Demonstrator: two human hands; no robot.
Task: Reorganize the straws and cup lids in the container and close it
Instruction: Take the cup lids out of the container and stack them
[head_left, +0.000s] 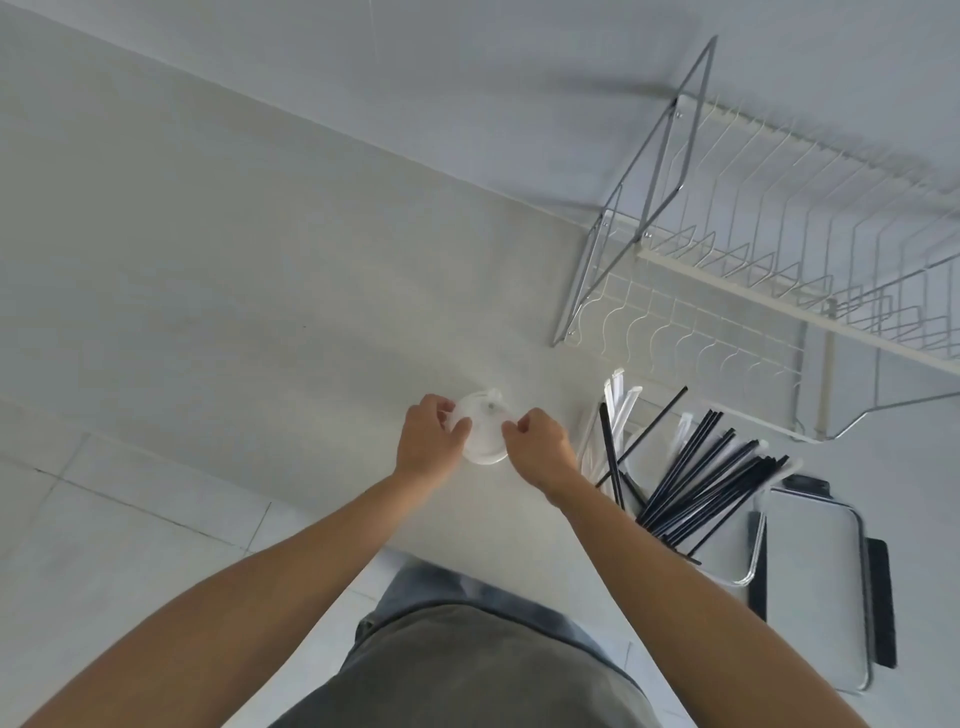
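Note:
A stack of clear plastic cup lids (483, 428) sits on the pale counter, held between both hands. My left hand (428, 441) grips its left edge with curled fingers. My right hand (540, 447) pinches its right edge. To the right stands a clear container (737, 574) with several black straws (696, 488) and white paper-wrapped straws (618, 410) leaning out of it at mixed angles. The container's lid (815, 582), clear with black clasps, lies flat just right of it.
A white and chrome wire dish rack (753, 249) stands at the back right against the wall. The pale counter (234, 312) stretches to the left. Its front edge runs diagonally above a tiled floor (104, 519).

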